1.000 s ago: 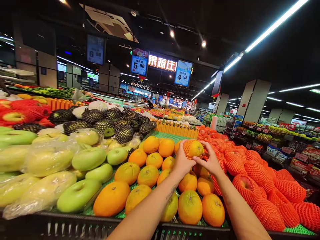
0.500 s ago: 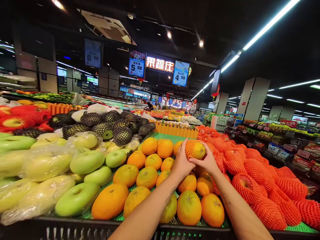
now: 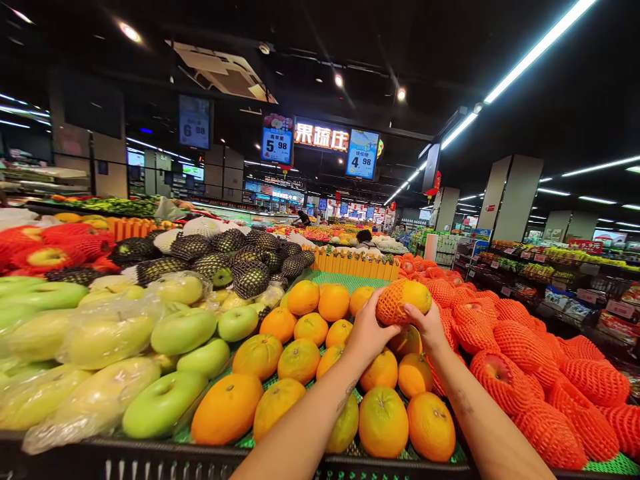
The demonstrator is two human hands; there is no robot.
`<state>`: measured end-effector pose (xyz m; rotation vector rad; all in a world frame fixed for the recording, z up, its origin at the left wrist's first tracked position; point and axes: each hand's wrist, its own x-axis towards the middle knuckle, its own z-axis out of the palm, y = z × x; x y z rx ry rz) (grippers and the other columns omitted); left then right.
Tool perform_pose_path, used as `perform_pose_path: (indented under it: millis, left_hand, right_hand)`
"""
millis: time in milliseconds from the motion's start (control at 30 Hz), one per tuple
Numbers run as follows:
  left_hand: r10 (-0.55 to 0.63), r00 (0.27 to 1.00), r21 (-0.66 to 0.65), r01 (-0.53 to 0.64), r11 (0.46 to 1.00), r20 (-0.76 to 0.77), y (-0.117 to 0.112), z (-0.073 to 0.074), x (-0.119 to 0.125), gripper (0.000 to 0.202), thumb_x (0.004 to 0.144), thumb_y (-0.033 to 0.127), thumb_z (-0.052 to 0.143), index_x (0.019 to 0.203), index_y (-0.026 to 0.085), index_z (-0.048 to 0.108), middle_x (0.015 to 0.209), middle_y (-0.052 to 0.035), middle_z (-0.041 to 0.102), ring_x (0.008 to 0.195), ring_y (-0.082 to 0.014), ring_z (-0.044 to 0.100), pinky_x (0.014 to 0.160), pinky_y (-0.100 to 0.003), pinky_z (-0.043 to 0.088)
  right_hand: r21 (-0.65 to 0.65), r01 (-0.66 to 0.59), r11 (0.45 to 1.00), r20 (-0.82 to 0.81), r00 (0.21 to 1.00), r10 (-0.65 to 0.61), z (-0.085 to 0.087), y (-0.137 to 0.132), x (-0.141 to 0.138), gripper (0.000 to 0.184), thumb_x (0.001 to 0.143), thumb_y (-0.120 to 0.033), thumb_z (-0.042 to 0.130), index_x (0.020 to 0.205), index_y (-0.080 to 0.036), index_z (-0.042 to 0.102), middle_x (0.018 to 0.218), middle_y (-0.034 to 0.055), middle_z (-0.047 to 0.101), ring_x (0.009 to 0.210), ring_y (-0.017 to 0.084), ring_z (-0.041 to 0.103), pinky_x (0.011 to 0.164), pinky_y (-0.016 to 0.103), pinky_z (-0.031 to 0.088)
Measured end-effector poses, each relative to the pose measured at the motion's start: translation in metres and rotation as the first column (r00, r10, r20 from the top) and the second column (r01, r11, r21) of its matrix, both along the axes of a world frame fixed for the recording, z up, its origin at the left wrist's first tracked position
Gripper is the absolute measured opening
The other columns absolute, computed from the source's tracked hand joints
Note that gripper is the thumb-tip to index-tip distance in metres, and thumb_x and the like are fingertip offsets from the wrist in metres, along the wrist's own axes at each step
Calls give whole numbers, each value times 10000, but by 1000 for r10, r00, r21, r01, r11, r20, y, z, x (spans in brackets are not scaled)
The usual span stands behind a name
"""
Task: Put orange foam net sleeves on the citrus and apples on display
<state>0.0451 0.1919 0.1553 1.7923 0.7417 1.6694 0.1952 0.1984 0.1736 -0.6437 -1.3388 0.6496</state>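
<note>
Both my hands hold one orange [image 3: 411, 297] above a fruit display; an orange foam net [image 3: 391, 305] covers its left part. My left hand [image 3: 367, 330] grips the netted side from the left, fingers curled round it. From below and the right, my right hand [image 3: 427, 323] cups the bare end, thumb on the fruit. Under them lies a pile of bare oranges [image 3: 300, 360] on a green mat.
Green apples [image 3: 183, 330], some in plastic wrap, fill the left; dark-netted fruit [image 3: 245, 270] lies behind them. Red apples in orange foam nets [image 3: 520, 347] fill the right. A black crate rim [image 3: 150, 457] runs along the front. Price signs [image 3: 276, 143] hang overhead; shelves [image 3: 575, 280] stand far right.
The orange has turned so its bare end points right, and the net sits further onto it. My right hand dropped from above the fruit to beneath it.
</note>
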Motion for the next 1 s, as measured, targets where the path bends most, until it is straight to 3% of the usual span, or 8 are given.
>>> perform_pose_path:
  millis: [200,367,467,567,633,700,833,1000]
  left_hand:
    - [26,985,-41,-33,999,-169,-1,2,-2,270,774,42,603,974,150,749,970,-45,755,957,-284,684,850,-373,528]
    - [-54,903,-81,22,996,-425,6,-12,0,174,756,16,601,811,138,712,903,-54,711,883,-253,657,792,-334,505]
    - [10,906,-3,-12,1000,-423,11,-17,0,353,728,-74,479,867,143,721,1043,-80,679,1001,-232,631,933,-344,495]
    - [138,976,3,-140,990,-169,12,-11,-5,530,741,-98,359,1058,138,712,1132,-100,656,1055,-212,614,1021,-372,470]
    - [229,973,15,-229,973,43,7,-3,-9,470,815,-30,372,1122,143,684,1174,-109,635,1063,-218,604,1003,-386,484]
    - [205,969,109,-221,969,136,-1,4,-13,370,882,101,431,1164,165,662,1211,-108,616,1100,-236,586,983,-393,493]
    - [17,990,318,28,948,-138,-16,9,-11,608,790,210,586,1396,185,535,1395,-115,528,1318,-279,480,1175,-448,361]
    - [58,950,68,-39,997,-306,-16,4,-7,955,625,187,736,1511,159,380,1482,-149,491,1350,-332,482,1187,-497,367]
  right_hand:
    - [-124,-67,990,-331,943,23,-2,3,0,513,604,-549,820,936,-212,623,929,56,706,820,256,678,666,339,601]
    - [-88,-74,993,-401,916,32,-6,7,4,455,641,-564,783,907,-228,629,880,36,700,862,259,669,683,325,585]
    - [0,-20,1000,-336,942,18,-7,9,9,424,672,-541,783,895,-213,633,850,19,683,813,231,648,715,311,562]
    - [32,50,998,-239,970,-41,-4,7,12,439,659,-534,800,874,-185,645,836,24,666,760,208,614,706,304,539]
    - [23,92,995,-149,985,-87,0,2,11,476,618,-548,825,856,-176,647,819,32,661,743,208,600,700,308,531]
    - [22,111,994,-30,993,-110,3,-2,9,505,599,-563,837,862,-177,646,811,41,664,730,212,597,691,316,528]
    - [80,109,991,271,954,-127,1,-9,4,479,679,-568,800,920,-181,655,814,40,662,688,198,568,661,313,506]
    - [120,263,957,481,828,-288,-7,-6,2,531,682,-629,781,927,-172,670,859,61,677,750,231,587,727,345,506]
